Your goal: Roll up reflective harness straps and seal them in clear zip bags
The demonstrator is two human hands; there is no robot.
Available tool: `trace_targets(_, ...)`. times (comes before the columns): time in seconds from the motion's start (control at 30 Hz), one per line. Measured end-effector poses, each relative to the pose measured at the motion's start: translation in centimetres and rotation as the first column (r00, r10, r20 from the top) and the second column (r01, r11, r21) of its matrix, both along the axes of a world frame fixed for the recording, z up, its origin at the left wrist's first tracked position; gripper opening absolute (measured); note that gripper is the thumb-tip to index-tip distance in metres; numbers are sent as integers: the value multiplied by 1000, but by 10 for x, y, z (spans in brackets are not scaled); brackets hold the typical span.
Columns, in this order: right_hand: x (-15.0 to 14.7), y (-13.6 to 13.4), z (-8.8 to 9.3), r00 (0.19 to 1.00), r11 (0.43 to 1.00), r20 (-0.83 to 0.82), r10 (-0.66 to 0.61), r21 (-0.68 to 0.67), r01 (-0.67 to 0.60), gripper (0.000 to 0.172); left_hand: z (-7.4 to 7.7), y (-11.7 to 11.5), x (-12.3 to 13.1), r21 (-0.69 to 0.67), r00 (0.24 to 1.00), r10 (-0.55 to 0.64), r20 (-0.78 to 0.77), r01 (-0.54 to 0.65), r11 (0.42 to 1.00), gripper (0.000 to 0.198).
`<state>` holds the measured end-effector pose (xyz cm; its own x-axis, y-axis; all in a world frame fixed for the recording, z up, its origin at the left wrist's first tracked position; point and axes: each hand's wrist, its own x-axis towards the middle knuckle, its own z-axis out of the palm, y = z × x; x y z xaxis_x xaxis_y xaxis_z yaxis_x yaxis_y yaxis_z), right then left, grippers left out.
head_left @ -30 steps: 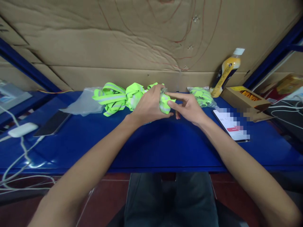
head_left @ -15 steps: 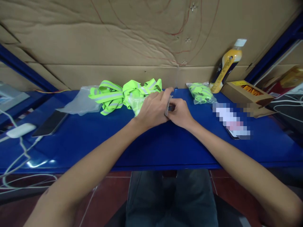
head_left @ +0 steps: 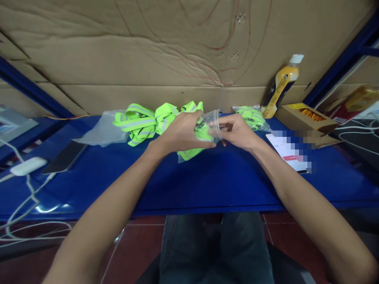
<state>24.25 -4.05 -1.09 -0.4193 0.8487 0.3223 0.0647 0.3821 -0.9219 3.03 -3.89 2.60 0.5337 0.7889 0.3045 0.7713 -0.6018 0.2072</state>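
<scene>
Both hands now lifted off the surface: left hand closed around bagged strap, right hand pinching its plastic mouth; front edge clear.

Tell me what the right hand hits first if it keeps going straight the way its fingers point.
The right hand points left; it likely meets the clear bag of neon strap it pinches, then the left hand.

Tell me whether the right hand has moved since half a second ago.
Yes. The right hand has shifted slightly right and up, nearer the bagged bundle by the bottle.
</scene>
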Motion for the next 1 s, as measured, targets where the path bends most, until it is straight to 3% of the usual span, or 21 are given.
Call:
trace_targets(0.1,6,-3,6,987,997,142,71,-15,-70,44,-1,-5,6,-22,999,-50,19,50,999,56)
trace_targets(0.17,7,-4,8,989,999,139,50,-28,-47,52,-4,-3,7,-20,993,-46,109,49,999,57)
trace_targets(0.23,6,-5,9,996,996,23,-92,2,92,57,-8,1,7,-7,952,8,305,-6,1000,63)
trace_targets(0.3,1,-5,10,945,948,-121,-305,59,314,60,-12,6,6,-14,854,56,518,-57,998,70)
trace_targets(0.4,-8,-7,11,845,849,-203,-494,99,520,74,-19,9,6,-62,712,20,701,32,998,72)
trace_targets(0.47,-13,-10,10,864,877,-192,-465,35,479,85,-24,10,8,-109,636,-52,770,212,971,68)
trace_targets(0.53,-17,-14,7,904,932,-227,-363,-63,358,77,-28,10,11,-167,551,-83,831,388,906,63)
trace_targets(0.6,-19,-17,2,915,960,-289,-280,-102,261,67,-30,10,15,-199,462,-45,886,464,863,53)
trace_targets(0.77,-15,-15,-10,902,963,-337,-269,-92,253,65,-32,12,25,-159,346,30,938,352,922,40)
trace_targets(0.9,-18,-11,-15,904,949,-297,-307,-172,265,62,-43,17,28,-179,252,112,961,260,949,32)
trace_targets(1.0,-23,-12,-20,895,942,-320,-310,-230,244,59,-52,17,30,-129,251,95,963,123,984,34)
